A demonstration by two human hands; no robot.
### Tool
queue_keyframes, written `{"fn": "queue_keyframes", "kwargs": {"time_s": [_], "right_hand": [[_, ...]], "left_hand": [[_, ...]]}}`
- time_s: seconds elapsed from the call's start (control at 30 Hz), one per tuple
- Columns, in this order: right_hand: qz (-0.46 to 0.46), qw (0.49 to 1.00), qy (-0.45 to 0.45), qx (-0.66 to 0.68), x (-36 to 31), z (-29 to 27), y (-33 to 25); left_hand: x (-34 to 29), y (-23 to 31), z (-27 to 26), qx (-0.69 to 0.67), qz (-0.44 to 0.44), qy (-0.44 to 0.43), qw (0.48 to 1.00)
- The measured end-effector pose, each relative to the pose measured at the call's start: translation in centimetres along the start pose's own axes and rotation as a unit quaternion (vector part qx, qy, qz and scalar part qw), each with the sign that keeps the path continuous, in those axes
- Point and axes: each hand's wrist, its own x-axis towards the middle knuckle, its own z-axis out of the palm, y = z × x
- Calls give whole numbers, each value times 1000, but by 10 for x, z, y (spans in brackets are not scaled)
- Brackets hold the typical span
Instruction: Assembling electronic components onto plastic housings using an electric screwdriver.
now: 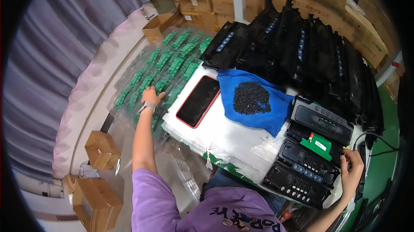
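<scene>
At the left, my left hand (151, 97) reaches over clear plastic trays filled with green circuit boards (174, 65). Its thumb stands apart from the fingers, and I see nothing held in it. On the right, my right hand (353, 168) has its fingers bent around the right end of a black plastic housing (297, 130). A larger green circuit board (317, 146) with a white label lies in that housing. More black housings with buttons (297, 184) lie in a row just nearer to me, and a black panel (322, 122) lies beyond.
A blue cloth (276, 117) carries a pile of small black screws or similar parts (251, 98). Beside it lies a red-edged phone (198, 101) on the white table cover (228, 139). Stacked black housings (280, 42) line the back. Cardboard boxes (97, 206) stand on the floor at left.
</scene>
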Motion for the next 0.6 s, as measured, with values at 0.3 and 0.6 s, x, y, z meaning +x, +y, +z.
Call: {"fn": "queue_keyframes", "kwargs": {"time_s": [0.3, 0.6], "right_hand": [[-13, 996, 48, -72, -13, -16, -36], [-243, 968, 34, 59, -32, 23, -102]], "left_hand": [[0, 12, -37, 20, -26, 169, 985], [-109, 179, -166, -646, 109, 89, 751]]}}
